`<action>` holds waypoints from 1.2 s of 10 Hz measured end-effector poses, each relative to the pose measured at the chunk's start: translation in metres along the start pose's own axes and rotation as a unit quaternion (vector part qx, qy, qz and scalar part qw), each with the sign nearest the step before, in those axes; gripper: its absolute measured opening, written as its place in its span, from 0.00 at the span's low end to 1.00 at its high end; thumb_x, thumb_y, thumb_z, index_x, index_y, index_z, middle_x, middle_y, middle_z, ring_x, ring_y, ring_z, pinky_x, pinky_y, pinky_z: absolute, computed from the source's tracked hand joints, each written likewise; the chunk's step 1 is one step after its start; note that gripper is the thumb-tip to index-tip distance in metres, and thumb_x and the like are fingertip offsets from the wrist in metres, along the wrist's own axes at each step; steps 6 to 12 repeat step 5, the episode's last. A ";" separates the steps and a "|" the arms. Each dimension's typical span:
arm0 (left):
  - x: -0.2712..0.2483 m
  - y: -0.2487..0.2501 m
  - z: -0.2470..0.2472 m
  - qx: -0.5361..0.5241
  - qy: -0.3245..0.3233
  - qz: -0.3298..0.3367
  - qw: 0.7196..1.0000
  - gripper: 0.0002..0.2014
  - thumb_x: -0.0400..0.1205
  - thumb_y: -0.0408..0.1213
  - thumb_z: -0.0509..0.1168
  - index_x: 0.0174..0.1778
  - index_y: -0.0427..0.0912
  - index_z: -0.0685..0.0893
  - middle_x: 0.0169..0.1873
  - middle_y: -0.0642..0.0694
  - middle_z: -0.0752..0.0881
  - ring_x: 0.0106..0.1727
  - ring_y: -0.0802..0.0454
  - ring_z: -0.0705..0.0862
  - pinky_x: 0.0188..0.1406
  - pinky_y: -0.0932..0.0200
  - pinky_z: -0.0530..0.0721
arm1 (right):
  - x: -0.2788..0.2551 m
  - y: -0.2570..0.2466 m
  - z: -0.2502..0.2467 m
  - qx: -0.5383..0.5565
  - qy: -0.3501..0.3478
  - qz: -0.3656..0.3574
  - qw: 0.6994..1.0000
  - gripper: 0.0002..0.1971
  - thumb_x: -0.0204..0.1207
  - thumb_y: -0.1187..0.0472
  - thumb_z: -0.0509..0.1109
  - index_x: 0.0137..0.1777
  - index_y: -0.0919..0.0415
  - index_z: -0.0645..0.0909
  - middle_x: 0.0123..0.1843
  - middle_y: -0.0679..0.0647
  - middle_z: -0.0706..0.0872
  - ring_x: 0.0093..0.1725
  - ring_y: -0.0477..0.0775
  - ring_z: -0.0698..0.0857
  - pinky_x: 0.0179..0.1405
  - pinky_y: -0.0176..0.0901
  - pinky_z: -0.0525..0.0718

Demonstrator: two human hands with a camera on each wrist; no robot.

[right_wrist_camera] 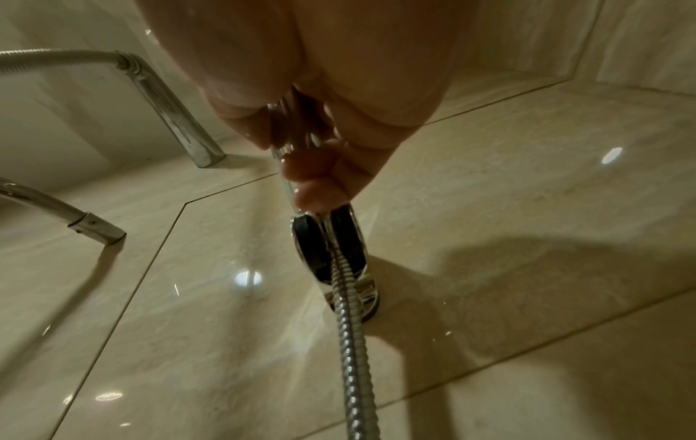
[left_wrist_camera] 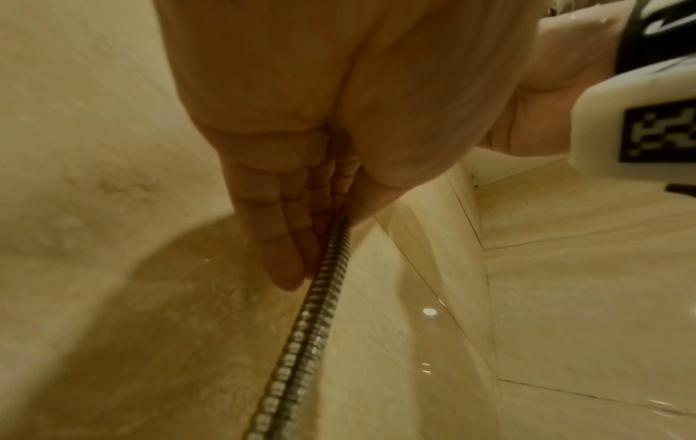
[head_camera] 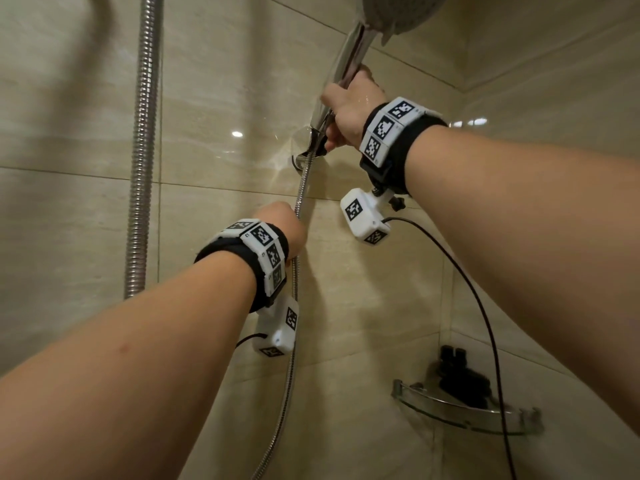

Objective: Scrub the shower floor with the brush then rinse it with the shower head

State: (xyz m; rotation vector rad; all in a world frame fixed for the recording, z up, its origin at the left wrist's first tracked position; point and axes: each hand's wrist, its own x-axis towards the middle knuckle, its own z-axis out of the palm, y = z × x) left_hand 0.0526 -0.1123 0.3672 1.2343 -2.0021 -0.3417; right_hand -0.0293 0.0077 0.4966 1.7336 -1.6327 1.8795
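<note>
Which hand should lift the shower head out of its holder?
The right hand: it already grips the shower head handle just above the wall holder. The left hand holds the hose lower down.

The shower head (head_camera: 398, 15) sits high on the wall, its handle running down into the wall bracket (head_camera: 311, 147), with the right hand (head_camera: 349, 112) around the handle just above the bracket. The hose (head_camera: 301, 188) drops from the bracket through the left hand (head_camera: 280, 226) directly below. A second hose (head_camera: 142, 150) hangs well to the left, and a corner shelf (head_camera: 464, 410) sits low at the right.
</note>
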 end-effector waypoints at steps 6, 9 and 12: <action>-0.056 -0.006 0.034 -0.034 -0.029 -0.028 0.999 0.14 0.76 0.42 0.66 0.49 0.35 0.88 0.46 0.37 0.92 0.48 0.35 0.91 0.51 0.40 0.91 | -0.058 0.033 -0.013 0.088 -0.073 0.064 0.991 0.28 0.89 0.58 0.61 0.88 0.51 0.58 0.63 0.53 0.70 0.52 0.65 0.92 0.47 0.61 0.93; -0.056 -0.006 0.034 -0.034 -0.029 -0.028 0.999 0.14 0.76 0.42 0.66 0.49 0.35 0.88 0.46 0.37 0.92 0.48 0.35 0.91 0.51 0.40 0.91 | -0.058 0.033 -0.013 0.088 -0.073 0.064 0.991 0.28 0.89 0.58 0.61 0.88 0.51 0.58 0.63 0.53 0.70 0.52 0.65 0.92 0.47 0.61 0.93; -0.056 -0.006 0.034 -0.034 -0.029 -0.028 0.999 0.14 0.76 0.42 0.66 0.49 0.35 0.88 0.46 0.37 0.92 0.48 0.35 0.91 0.51 0.40 0.91 | -0.058 0.033 -0.013 0.088 -0.073 0.064 0.991 0.28 0.89 0.58 0.61 0.88 0.51 0.58 0.63 0.53 0.70 0.52 0.65 0.92 0.47 0.61 0.93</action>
